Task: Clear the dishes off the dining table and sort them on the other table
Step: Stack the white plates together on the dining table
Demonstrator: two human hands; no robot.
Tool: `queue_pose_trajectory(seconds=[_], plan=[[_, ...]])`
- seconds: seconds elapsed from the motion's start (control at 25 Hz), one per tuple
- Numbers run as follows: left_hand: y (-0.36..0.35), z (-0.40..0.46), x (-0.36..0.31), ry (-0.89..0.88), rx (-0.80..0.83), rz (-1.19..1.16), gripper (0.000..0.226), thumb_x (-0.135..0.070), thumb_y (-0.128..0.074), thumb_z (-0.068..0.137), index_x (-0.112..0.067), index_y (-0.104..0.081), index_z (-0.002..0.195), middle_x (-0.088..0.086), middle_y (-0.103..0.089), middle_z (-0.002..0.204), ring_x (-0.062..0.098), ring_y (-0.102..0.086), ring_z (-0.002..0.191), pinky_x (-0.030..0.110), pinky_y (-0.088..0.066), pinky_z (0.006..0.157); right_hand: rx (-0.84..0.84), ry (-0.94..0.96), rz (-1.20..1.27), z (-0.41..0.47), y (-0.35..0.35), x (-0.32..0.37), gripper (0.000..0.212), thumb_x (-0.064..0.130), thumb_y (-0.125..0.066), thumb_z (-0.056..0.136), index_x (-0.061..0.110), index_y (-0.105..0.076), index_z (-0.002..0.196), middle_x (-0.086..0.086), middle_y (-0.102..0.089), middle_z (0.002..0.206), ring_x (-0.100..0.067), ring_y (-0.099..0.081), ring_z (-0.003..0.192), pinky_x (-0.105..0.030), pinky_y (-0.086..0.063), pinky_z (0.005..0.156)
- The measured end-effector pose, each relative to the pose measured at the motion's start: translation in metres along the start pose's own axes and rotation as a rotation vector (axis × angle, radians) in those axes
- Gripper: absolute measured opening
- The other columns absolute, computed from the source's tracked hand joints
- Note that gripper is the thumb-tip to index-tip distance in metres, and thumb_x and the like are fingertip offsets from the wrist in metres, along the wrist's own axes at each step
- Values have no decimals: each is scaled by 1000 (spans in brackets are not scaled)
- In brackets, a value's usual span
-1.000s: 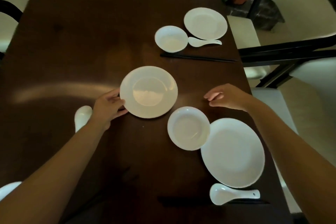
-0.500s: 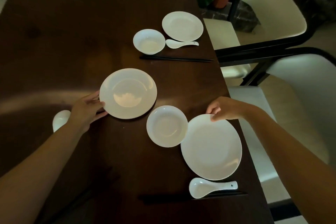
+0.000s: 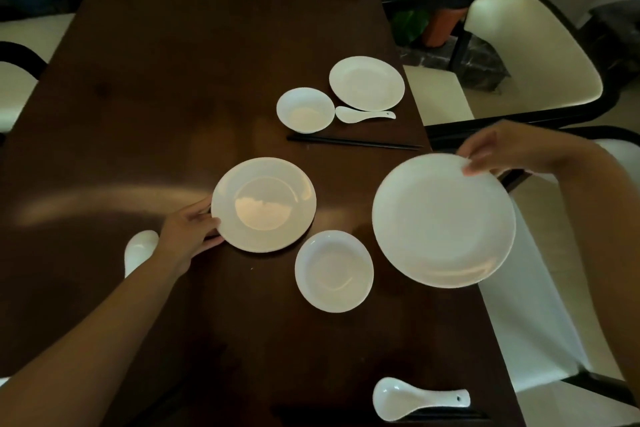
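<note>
My right hand (image 3: 512, 149) grips the far rim of a large white plate (image 3: 443, 222) and holds it lifted above the right edge of the dark wooden dining table (image 3: 173, 97). My left hand (image 3: 188, 232) clasps the left rim of a middle white plate (image 3: 263, 204) that rests on the table. A white bowl (image 3: 334, 270) sits between the two plates. Farther back stand a small bowl (image 3: 304, 110), a small plate (image 3: 366, 83), a white spoon (image 3: 363, 114) and black chopsticks (image 3: 353, 143).
A white spoon (image 3: 419, 399) lies over dark chopsticks at the near edge. Another white spoon (image 3: 140, 250) lies behind my left forearm. Cream chairs (image 3: 530, 52) with black frames stand along the right side. A potted plant (image 3: 440, 21) is behind the table's far right corner.
My right hand took hold of the large plate's rim and lifted it off the table, up and to the right. My left hand stayed on the middle plate's rim.
</note>
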State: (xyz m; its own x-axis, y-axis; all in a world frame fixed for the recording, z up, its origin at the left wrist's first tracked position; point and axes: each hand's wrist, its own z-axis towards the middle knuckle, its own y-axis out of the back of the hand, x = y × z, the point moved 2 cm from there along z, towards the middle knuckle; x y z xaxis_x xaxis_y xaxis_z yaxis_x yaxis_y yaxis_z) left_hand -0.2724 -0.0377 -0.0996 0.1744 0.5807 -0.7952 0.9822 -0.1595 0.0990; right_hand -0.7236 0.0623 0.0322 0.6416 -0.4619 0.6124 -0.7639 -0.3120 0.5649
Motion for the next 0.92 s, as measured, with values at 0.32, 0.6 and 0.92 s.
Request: queue_pose_trajectory(seconds=[0.32, 0.6, 0.92], plan=[[-2, 4, 0, 1, -54, 12, 49, 6, -54, 84, -19, -55, 126, 5, -64, 108, 23, -60, 96, 38, -54, 77, 1, 93, 428, 78, -82, 46, 15, 5, -64, 81, 18, -71, 86, 3, -76, 84, -9, -71, 81, -17, -56, 63], [-14, 5, -12, 78, -114, -78, 12, -31, -57, 88, -20, -62, 89, 5, -65, 100, 22, -63, 90, 30, -53, 62, 5, -10, 679, 127, -148, 66, 15, 1, -66, 79, 9, -68, 92, -4, -73, 92, -17, -70, 86, -26, -57, 72], [-33, 21, -20, 12, -189, 15, 36, -4, -60, 85, -7, -58, 121, 12, -61, 123, 22, -57, 97, 41, -53, 83, -177, -142, 761, 145, -170, 75, 24, 4, -68, 79, 7, -64, 102, -11, -67, 106, -19, -66, 88, -24, -56, 63]])
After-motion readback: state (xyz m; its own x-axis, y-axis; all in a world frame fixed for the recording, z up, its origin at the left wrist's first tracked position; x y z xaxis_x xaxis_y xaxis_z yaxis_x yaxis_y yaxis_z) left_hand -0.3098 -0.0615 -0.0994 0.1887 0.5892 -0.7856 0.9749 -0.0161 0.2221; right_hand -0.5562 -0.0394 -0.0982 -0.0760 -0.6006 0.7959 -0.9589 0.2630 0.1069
